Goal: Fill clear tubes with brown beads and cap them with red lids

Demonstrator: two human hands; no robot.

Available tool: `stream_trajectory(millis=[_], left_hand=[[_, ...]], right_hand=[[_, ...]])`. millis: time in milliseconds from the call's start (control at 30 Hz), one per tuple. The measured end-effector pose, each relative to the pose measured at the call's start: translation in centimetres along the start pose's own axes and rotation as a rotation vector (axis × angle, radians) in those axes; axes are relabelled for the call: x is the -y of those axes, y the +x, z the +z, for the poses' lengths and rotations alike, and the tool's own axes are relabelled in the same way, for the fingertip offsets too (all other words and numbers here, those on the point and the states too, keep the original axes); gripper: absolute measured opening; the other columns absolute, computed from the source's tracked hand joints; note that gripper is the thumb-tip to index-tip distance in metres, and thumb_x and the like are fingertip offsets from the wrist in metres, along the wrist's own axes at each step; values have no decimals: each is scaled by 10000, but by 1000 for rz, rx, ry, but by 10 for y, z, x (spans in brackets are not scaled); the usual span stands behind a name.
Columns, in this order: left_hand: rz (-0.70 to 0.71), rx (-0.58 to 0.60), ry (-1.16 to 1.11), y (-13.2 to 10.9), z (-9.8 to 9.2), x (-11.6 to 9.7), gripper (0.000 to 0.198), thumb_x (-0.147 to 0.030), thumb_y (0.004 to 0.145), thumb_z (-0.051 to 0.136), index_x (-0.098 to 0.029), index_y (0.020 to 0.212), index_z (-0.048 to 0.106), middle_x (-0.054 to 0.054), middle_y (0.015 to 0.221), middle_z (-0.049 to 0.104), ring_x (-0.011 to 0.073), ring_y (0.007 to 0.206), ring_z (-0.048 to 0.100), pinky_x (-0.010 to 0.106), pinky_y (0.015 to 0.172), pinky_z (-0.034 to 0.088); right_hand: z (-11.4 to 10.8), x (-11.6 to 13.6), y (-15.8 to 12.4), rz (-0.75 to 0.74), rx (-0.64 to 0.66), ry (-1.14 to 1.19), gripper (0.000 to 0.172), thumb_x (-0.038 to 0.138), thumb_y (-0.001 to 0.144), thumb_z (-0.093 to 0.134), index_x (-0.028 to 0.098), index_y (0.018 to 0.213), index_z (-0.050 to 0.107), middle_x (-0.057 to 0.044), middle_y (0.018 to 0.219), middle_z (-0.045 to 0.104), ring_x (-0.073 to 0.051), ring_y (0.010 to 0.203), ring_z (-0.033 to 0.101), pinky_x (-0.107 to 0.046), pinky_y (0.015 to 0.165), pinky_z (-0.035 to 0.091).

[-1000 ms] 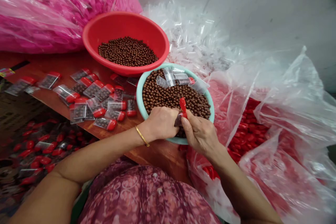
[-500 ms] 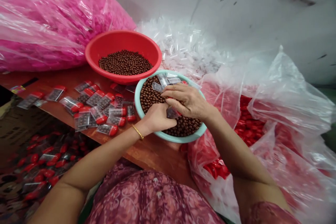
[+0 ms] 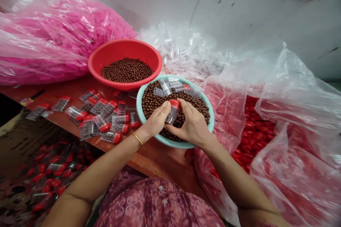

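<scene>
Plastic tube point(image 3: 172, 113): clear with a red cap on its upper end, it is held tilted just above the brown balls, between both hands; what is inside cannot be told.
Left hand point(image 3: 156, 120): the fingertips are pinched on the tube's upper end at the cap, seemingly so that the tube is steadied from this side.
Right hand point(image 3: 193, 126): thumb and fingers are closed on the same tube from the other side, a grip that suits pressure on the cap.
Brown balls point(image 3: 153, 101): these are heaped directly under the hands, so a dropped ball is likely caught there.
Teal bowl point(image 3: 139, 108): it is set at the near edge of the desk, within easy reach; a few empty tubes point(image 3: 167, 87) are laid on the balls at its far side.
Filled tubes point(image 3: 102, 115): red-capped, they are strewn flat on the desk point(image 3: 151, 159) left of the teal bowl, on the left hand's side.
Red bowl point(image 3: 92, 62): it is placed just behind, with more balls in it.
Bags: red caps point(image 3: 253, 131) are kept on the right, clear tubes point(image 3: 191, 53) behind, and a pink bag point(image 3: 53, 42) far left.
</scene>
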State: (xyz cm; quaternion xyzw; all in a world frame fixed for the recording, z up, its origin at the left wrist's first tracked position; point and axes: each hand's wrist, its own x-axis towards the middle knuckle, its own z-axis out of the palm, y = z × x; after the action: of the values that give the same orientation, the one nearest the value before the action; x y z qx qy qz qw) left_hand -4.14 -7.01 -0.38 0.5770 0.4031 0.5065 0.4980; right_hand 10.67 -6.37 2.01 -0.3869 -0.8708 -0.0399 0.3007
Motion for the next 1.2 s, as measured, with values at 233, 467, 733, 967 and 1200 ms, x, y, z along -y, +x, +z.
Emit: stream_trajectory(millis=[233,467,733,967,1200], left_hand=[[-22,38,-26,1,2,-2,601,-541,938,180,-137,1110,590,63,1120,649,182,1068,572,309,979,434],[30,-25,355,-7,2,-18,483,-452,949,253,-153,1265,465,88,1146,635,199,1089,576,326,971,421],[129,-72,426,-9,17,-28,312,-415,903,413,-176,1072,522,20,913,646,123,777,600,221,734,455],[169,-95,371,-11,22,-21,232,-372,914,408,-189,978,536,5,863,620,118,794,576,213,732,454],[188,-198,645,-17,-13,-36,297,-391,851,536,-198,1076,554,-3,895,614,99,690,557,213,641,446]], right_hand=[[1,0,-2,-21,-62,11,535,404,704,625,140,1145,478,-106,894,639,-223,790,629,-343,712,531],[-5,2,-3,-34,-62,-7,541,389,703,604,128,1156,464,-116,916,626,-237,831,613,-352,730,520],[-11,3,-8,-76,-89,-165,440,484,734,534,124,984,505,-94,780,592,-231,730,564,-348,667,474],[-7,2,-12,-81,-115,-141,397,537,756,480,151,839,519,-58,678,547,-193,614,503,-314,574,421],[-31,20,-8,18,-90,-36,694,567,775,535,26,1205,476,-158,1049,631,-238,938,573,-369,865,463]])
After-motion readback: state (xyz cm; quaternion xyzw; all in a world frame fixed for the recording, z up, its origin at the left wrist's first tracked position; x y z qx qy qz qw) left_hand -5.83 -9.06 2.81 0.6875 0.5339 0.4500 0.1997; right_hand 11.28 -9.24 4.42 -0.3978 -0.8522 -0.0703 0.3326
